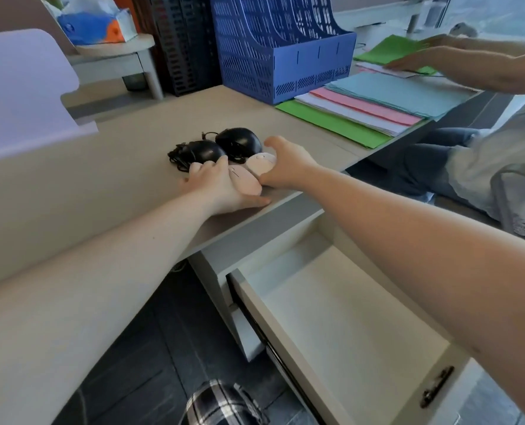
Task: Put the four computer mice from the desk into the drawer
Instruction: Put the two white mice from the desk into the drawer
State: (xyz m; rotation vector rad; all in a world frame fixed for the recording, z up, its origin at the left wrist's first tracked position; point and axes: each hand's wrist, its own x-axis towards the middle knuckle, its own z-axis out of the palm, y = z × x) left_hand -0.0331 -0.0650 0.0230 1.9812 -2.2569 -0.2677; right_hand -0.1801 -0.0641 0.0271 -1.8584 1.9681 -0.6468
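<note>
Both of my bare forearms are reaching away from me across the near edge of the desk [126, 124], a smooth, matte beige top. Below my right arm the drawer [341, 317] is standing pulled out, a plain white box with flat walls, a bare floor and a dark metal handle [436, 387] on its front.

My left hand [221, 187] is lying palm down, fingers curling over the near pink mouse [245, 180], thumb stretching along the desk edge just in front of it; it is cupping the smooth oval shell, though I cannot tell how firmly. My right hand [285, 167] is arching over the second pink mouse [262, 162], thumb tucking in at its near side and fingers bending round its far side, wrapping it loosely.

Just beyond, two glossy black mice [224, 145] are sitting side by side, rounded and domed, with their black cords [178, 157] bunching at the left. All four are resting on the desk, none in the drawer.

Farther right, sheets of green, pink, white and blue paper [374, 108] are lying fanned beside a blue perforated plastic file rack [282, 47], where another person's hands [414, 59] are pressing on a green sheet.
</note>
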